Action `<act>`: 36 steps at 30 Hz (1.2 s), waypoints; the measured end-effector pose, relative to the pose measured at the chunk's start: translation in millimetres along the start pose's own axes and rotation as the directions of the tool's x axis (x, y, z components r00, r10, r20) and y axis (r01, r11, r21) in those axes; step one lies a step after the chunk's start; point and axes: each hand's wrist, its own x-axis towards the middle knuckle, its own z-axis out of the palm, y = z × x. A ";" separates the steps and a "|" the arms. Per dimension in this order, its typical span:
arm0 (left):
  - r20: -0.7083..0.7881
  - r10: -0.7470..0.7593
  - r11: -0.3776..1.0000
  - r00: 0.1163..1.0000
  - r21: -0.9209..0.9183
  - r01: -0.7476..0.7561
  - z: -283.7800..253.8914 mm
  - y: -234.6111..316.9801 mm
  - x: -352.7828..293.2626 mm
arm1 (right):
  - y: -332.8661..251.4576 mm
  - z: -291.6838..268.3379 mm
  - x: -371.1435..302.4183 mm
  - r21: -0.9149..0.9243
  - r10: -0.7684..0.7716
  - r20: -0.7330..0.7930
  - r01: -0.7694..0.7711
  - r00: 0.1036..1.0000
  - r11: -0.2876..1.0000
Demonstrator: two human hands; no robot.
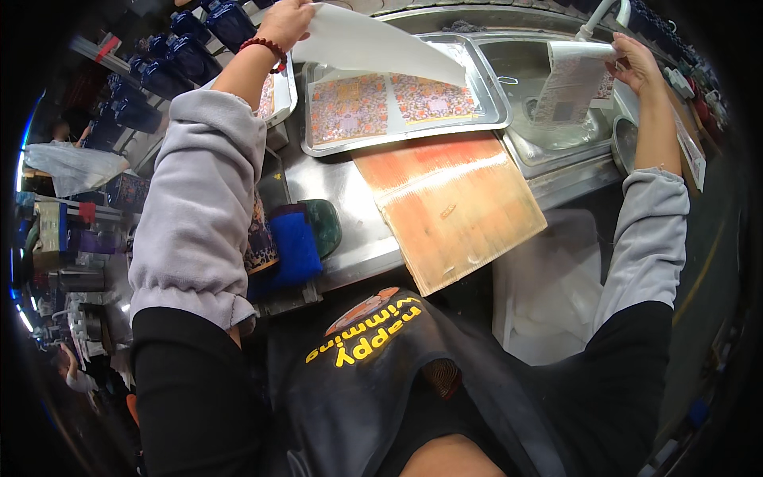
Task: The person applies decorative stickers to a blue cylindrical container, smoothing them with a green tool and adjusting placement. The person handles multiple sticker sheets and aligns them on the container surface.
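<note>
My left hand (284,22), with a red bead bracelet at the wrist, pinches the corner of a thin white sheet (369,44). The sheet slopes down to the right over a shallow metal tray (502,111). Floral printed sheets (350,107) in orange and purple lie side by side in the tray. On the right, my right hand (633,63) grips the upper end of a limp, pale sheet (563,86) with faint print. It hangs over a metal sink (520,151), its top edge folded over. Both hands are raised and far apart.
An orange-stained ribbed board (465,211) juts over the counter's front edge. Beside it sit a blue cloth (294,242) and a dark green object (322,226). Several dark blue bottles (187,60) stand at the far left. A translucent bin (548,278) is below on the right.
</note>
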 end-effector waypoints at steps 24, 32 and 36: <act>-0.268 0.560 0.816 0.784 0.345 -0.464 -48.4 155.0 -20.0 | 123.4 125.7 -341.5 -0.143 -0.385 0.194 0.414 0.902 0.899; 0.030 0.906 0.418 0.422 -0.220 -0.881 143.9 262.4 -220.1 | 108.2 83.7 -383.3 0.848 -0.320 0.309 -0.107 0.896 0.519; 0.348 0.926 0.303 0.143 -0.462 -0.834 186.2 277.6 -318.0 | 149.1 -0.2 -435.7 0.857 -0.074 -0.007 0.044 0.997 0.514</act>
